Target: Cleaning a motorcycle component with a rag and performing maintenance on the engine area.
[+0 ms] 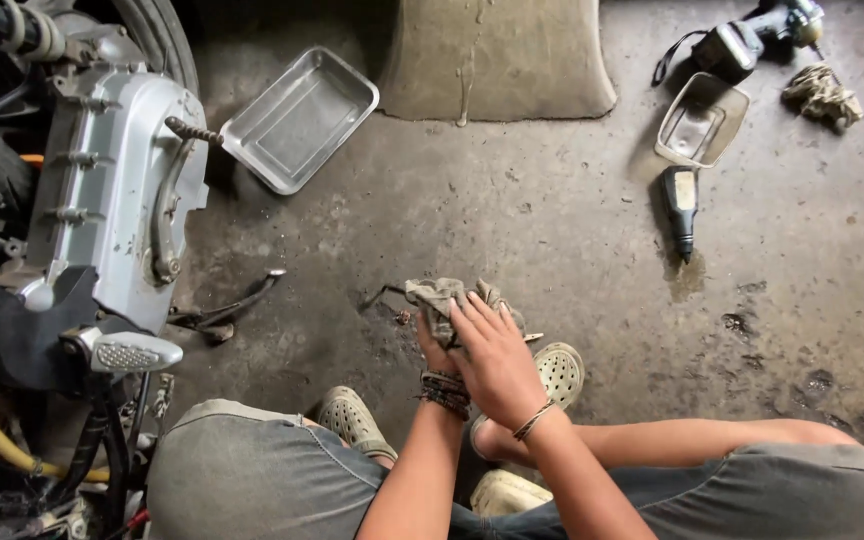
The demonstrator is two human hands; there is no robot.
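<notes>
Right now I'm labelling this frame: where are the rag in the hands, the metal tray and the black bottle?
rag [434, 297], head view, bunched top.
metal tray [270, 150], head view, bare bottom.
black bottle [680, 212], head view, body.

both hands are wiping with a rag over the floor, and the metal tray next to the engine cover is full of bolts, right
Not quite. The head view shows the metal tray empty, with no bolts in it. The rest holds: left hand and right hand work a rag over the floor.

A metal tray [299, 119] lies right of the engine case [112, 190].
</notes>
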